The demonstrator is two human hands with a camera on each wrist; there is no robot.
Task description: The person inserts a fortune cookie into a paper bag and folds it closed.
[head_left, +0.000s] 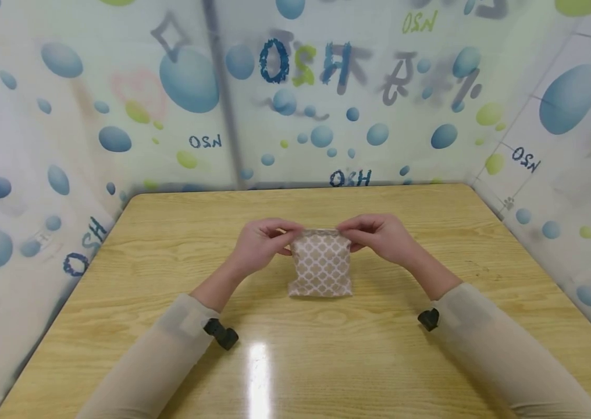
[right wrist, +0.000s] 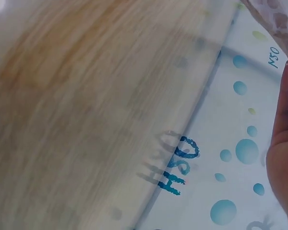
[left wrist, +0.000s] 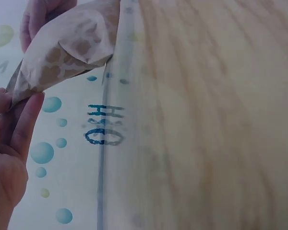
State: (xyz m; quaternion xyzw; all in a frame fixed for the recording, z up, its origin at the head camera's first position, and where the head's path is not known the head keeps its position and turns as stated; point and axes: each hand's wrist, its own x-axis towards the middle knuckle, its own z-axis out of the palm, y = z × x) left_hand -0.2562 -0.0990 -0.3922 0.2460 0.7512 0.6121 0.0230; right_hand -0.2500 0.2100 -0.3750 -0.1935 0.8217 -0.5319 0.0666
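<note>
A small beige paper bag (head_left: 321, 265) with a white lattice pattern hangs or stands over the middle of the table, its top edge up; whether its base touches the wood I cannot tell. My left hand (head_left: 264, 244) pinches the bag's top left corner between thumb and fingers. At the opposite top corner, my right hand (head_left: 381, 235) pinches it the same way. In the left wrist view the patterned bag (left wrist: 69, 45) looks bulged and creased. Only a strip of the bag (right wrist: 281, 21) shows in the right wrist view, above the fingers. The bag's inside is hidden.
The wooden table (head_left: 170, 233) stretches around the bag, with a bright light reflection near its front. A wall sheet (head_left: 321, 157) with blue and green dots and lettering stands behind and at both sides. Black camera mounts (head_left: 220, 334) sit at both wrists.
</note>
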